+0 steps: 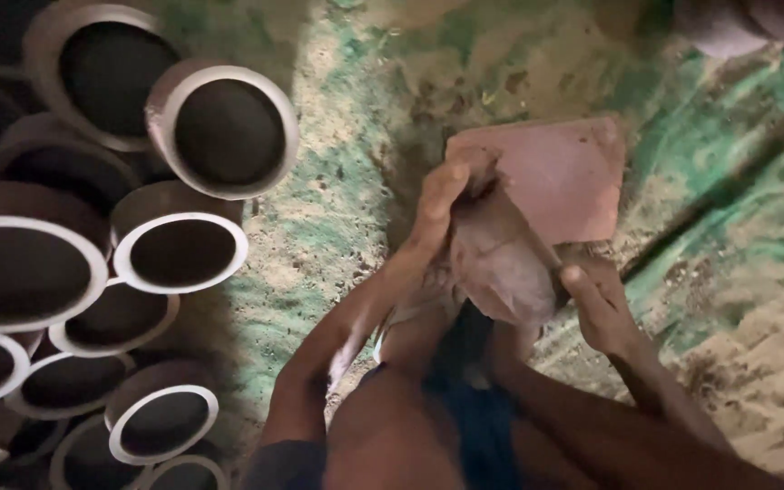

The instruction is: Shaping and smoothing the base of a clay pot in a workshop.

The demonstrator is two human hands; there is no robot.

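Down in the middle of the frame, we have both hands on a lump of clay [499,263], a grey-brown mass that stands tilted between our knees and leans toward the upper left. Our left hand [433,218] lies flat against its left flank, fingers stretched upward and closed on the surface, the tips reaching the top of the lump. Our right hand [596,304] cups the lower right side, thumb pressed on the clay and the fingers curled behind it; both hands are wrapped on the lump and neither is open.

Just behind the lump, touching or nearly touching it, lies a flat reddish slab [560,177], set on the sandy ground [338,227] with green-stained patches. Along the left edge of the frame a crowd of round clay pots [229,132] is stacked on its side, dark mouths with pale rims facing us, well apart from our hands.

To work this step well, we judge that the pressure should come evenly from both palms, the left steadying while the right pushes, so the lump does not slip off toward the slab. Keeping the base of the clay braced between the knees should stop it rolling onto the sand and picking up grit.
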